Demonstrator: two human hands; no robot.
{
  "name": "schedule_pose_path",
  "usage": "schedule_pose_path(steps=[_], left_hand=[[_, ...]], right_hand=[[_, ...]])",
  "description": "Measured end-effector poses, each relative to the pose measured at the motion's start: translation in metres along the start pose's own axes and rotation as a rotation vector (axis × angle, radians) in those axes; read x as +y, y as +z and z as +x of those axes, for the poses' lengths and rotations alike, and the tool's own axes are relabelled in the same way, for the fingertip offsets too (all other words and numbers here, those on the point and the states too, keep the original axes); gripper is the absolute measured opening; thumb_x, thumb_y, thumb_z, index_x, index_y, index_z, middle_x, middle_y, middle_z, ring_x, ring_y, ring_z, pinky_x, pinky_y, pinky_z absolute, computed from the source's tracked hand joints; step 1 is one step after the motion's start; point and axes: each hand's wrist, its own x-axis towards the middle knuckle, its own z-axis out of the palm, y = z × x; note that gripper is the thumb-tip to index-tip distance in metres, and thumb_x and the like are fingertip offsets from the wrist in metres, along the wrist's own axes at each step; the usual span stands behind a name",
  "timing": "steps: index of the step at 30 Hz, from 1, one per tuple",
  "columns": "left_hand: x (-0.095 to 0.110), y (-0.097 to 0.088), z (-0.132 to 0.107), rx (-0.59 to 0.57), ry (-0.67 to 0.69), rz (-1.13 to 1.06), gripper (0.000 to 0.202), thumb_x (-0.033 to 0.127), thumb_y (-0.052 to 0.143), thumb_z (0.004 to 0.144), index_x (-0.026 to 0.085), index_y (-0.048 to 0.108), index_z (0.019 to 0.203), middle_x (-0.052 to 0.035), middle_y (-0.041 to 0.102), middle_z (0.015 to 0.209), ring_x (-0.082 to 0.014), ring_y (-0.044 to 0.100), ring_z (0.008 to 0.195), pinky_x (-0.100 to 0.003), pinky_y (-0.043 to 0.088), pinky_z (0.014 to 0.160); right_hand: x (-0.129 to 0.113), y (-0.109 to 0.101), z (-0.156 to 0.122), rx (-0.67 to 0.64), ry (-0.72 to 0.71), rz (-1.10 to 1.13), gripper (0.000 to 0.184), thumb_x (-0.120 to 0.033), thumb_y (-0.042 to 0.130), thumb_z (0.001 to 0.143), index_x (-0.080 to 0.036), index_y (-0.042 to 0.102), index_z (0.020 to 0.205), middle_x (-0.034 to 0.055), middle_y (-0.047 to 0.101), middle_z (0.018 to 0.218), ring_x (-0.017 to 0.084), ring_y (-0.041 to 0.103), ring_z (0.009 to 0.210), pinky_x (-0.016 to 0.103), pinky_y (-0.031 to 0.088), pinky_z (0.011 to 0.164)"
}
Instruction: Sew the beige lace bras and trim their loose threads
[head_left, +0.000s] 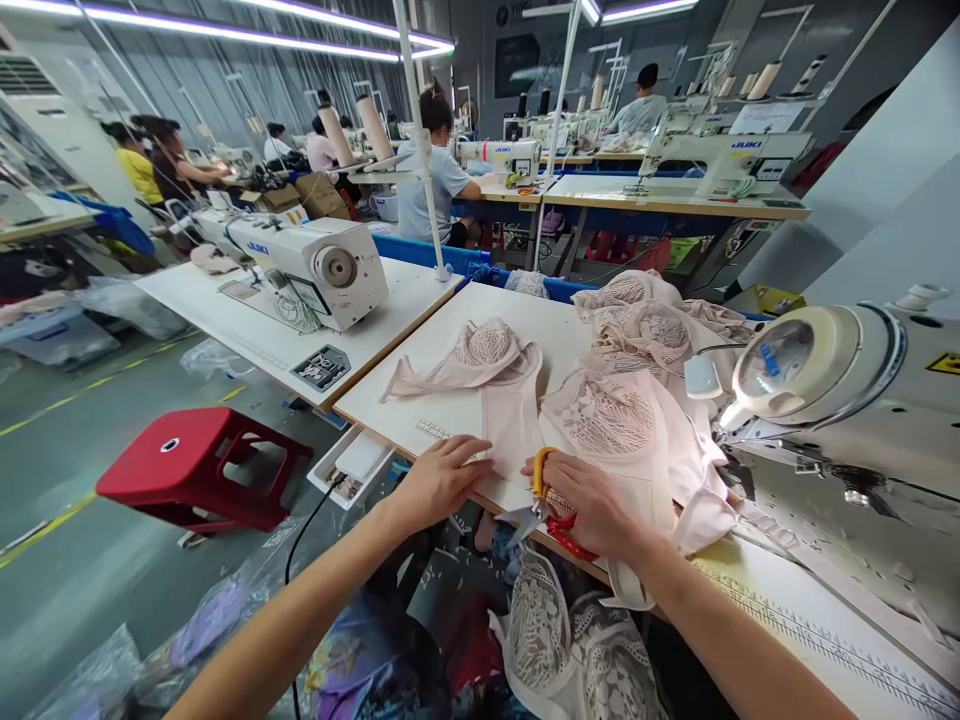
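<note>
The right hand [592, 503] has its fingers wrapped around the yellow-and-red-handled scissors [533, 512], whose blades point back past the table [379, 405] edge toward the person's lap. I see the left hand [439, 482] with its fingertips at the lower left side of a pale lace bra's [491, 350] band, though I can't tell whether they pinch it; the cup lies beyond those fingers, while another lace cup [611, 415] sits just past the right hand's fingers.
</note>
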Motion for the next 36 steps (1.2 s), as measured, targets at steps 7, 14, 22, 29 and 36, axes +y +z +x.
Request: schedule_pose_path(steps=[7,14,22,29,36], left_hand=[[-0.016,0.015,0.021,-0.088,-0.086,0.102,0.031,0.012,0.047,0.095,0.020,0.068,0.117,-0.0122,0.065,0.119,-0.0248,0.058,0.106,-0.038,0.053,0.089],[-0.021,0.010,0.020,-0.071,-0.099,0.053,0.031,0.011,0.044,0.096,0.018,0.067,0.117,-0.0108,0.065,0.108,-0.0234,0.057,0.097,-0.037,0.054,0.087],[-0.019,0.004,0.000,-0.086,-0.085,0.088,0.043,0.005,0.050,0.088,0.020,0.063,0.126,-0.0128,0.062,0.125,-0.0267,0.057,0.110,-0.043,0.051,0.095],[-0.024,-0.004,0.004,-0.158,-0.123,0.156,0.044,0.006,0.051,0.088,0.025,0.066,0.125,-0.0087,0.065,0.130,-0.0283,0.057,0.117,-0.046,0.047,0.098],[-0.005,-0.004,0.000,-0.133,-0.208,0.171,0.045,0.005,0.048,0.088,0.019,0.059,0.129,-0.0113,0.064,0.124,-0.0278,0.056,0.111,-0.043,0.050,0.093]], right_hand=[[-0.002,0.005,0.006,-0.103,-0.018,-0.085,0.017,-0.007,0.049,0.077,-0.023,0.048,0.082,0.0062,0.063,0.080,0.022,0.057,0.076,0.034,0.048,0.068],[0.008,0.005,0.002,-0.079,0.024,-0.081,0.011,-0.011,0.049,0.083,-0.023,0.048,0.083,0.0069,0.062,0.082,0.021,0.055,0.075,0.034,0.046,0.066],[0.008,0.008,0.001,-0.017,0.044,-0.073,0.011,-0.012,0.048,0.085,-0.023,0.049,0.084,0.0075,0.060,0.083,0.023,0.055,0.079,0.036,0.048,0.069],[0.004,0.008,0.003,-0.046,0.049,-0.032,0.014,-0.010,0.048,0.084,-0.023,0.048,0.082,0.0063,0.059,0.081,0.021,0.054,0.075,0.035,0.047,0.067],[0.000,0.009,0.006,-0.048,0.007,-0.016,0.014,-0.011,0.054,0.080,-0.023,0.047,0.080,0.0066,0.060,0.080,0.023,0.054,0.079,0.036,0.048,0.071]])
